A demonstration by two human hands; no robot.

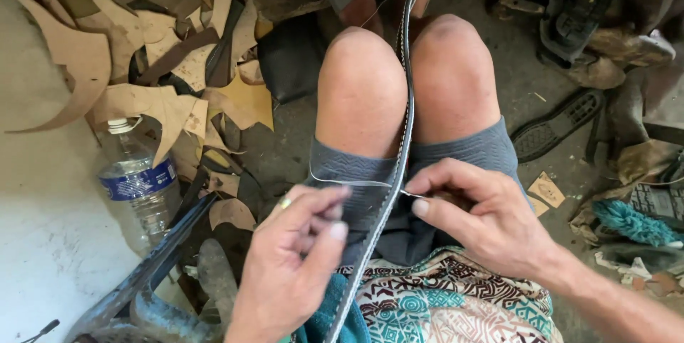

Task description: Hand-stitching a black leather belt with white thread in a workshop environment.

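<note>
Seated person, knees at upper centre of frame. A long dark leather strap (399, 165) with pale stitched edge runs from top centre down between the knees to the lower centre. Left hand (292, 264), lower centre, fingers pressed together pinching a pale thread (342, 182) that crosses to the strap. Right hand (474, 218), lower right of centre, thumb and forefinger pinching a thin needle (410, 193) at the strap's edge. Leather scraps (164, 65) heaped upper left; plastic water bottle (135, 179) left; shoe sole (556, 126) on the floor at right
</note>
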